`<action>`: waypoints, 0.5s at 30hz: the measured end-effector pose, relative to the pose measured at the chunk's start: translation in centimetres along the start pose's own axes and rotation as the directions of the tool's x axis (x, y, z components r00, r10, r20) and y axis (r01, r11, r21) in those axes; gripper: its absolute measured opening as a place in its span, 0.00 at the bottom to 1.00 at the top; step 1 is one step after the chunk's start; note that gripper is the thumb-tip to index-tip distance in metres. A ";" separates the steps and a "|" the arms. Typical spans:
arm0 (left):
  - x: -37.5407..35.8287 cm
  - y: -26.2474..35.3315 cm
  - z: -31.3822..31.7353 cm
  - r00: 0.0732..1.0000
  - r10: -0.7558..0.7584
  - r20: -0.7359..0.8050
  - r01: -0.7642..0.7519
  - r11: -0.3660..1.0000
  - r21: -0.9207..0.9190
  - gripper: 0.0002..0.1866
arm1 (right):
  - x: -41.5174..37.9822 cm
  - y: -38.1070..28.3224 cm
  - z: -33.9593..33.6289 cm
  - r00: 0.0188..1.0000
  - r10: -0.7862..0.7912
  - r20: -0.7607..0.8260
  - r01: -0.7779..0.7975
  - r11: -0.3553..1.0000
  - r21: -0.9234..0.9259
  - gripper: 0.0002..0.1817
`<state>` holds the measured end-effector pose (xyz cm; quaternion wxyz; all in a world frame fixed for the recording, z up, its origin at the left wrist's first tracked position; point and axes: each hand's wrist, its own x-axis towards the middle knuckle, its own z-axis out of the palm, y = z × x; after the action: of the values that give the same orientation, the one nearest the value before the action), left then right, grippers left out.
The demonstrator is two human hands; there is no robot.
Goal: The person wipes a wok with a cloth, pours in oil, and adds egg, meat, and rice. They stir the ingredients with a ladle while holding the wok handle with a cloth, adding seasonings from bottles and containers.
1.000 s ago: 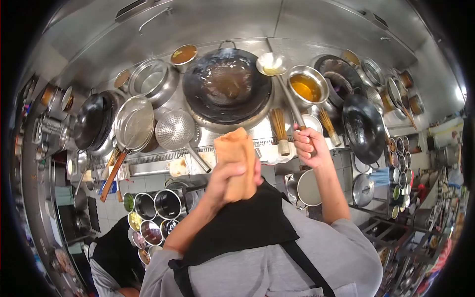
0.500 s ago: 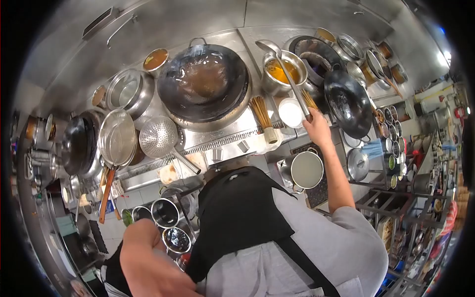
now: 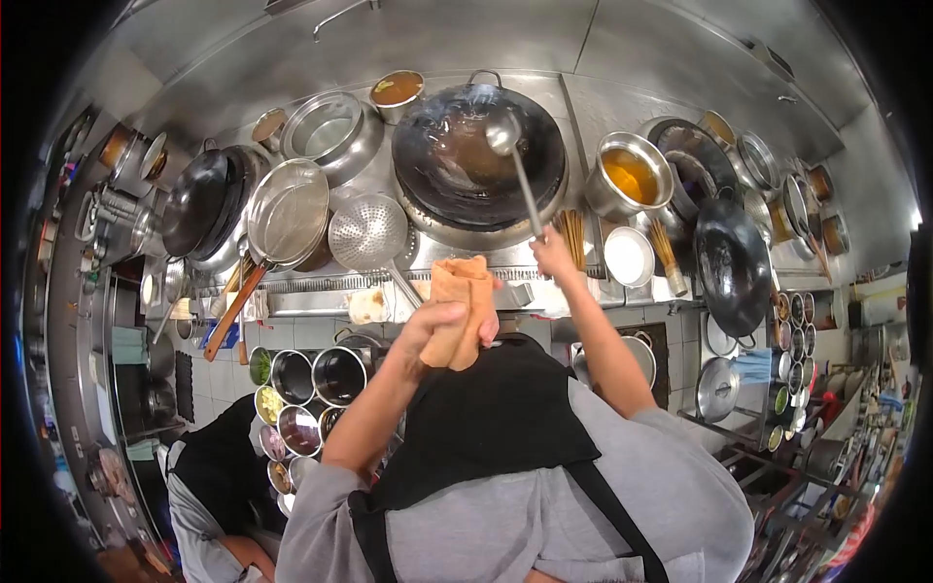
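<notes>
Steel range [image 3: 598,112] with wok [image 3: 465,160], skimmer [image 3: 367,233].

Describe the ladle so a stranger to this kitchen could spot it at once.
Start at the big black wok at the top centre. Over its right half is a steel ladle, slanting down to the person's right hand. It is small and solid-bowled, unlike the wider, perforated skimmer to the left of the wok.

Wok [image 3: 420,165], centre; ladle [image 3: 503,134] over it, handle in right hand [image 3: 555,255]. Left of wok: skimmer [image 3: 363,237], then sieve [image 3: 286,219]; behind both, basin [image 3: 365,154]; tin [image 3: 398,111] between basin and wok. Right: pot [image 3: 609,200]; before it, bowl [image 3: 630,257] between brushes [image 3: 668,251]; farther right, second wok [image 3: 731,267]. Before wok: cloth [image 3: 461,296] in left hand [image 3: 428,325].
</notes>
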<state>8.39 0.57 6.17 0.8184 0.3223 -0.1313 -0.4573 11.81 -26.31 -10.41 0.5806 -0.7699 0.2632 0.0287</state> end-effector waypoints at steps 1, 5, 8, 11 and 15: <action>0.3 -2.1 -3.5 0.995 0.059 0.080 -0.051 0.994 -0.102 0.32 | -1.3 -0.1 0.8 0.986 0.065 0.152 -0.095 0.976 0.194 0.14; -2.0 -3.5 -4.1 0.995 0.015 -0.094 -0.053 0.911 -0.410 0.29 | -3.9 -0.5 -0.2 0.714 -0.118 0.690 -0.654 0.239 0.718 0.11; -2.8 -4.0 -5.7 0.999 0.005 -0.054 -0.026 0.921 -0.388 0.30 | -6.5 -2.9 -2.0 0.628 -0.311 0.714 -0.777 -0.186 0.602 0.11; -2.9 -4.5 -7.7 0.998 0.035 -0.050 -0.051 0.930 -0.364 0.31 | -9.8 -5.1 -5.0 0.660 -0.362 0.658 -0.744 -0.198 0.638 0.13; -1.6 -3.8 -5.4 0.996 0.029 -0.081 -0.051 0.955 -0.293 0.33 | -13.4 -5.9 -10.3 0.766 -0.319 0.558 -0.611 -0.095 0.786 0.14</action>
<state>7.72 2.71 -0.31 0.8708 0.2110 -0.0371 -0.4426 0.20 -29.56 2.81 0.9860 0.0094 0.0868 0.1420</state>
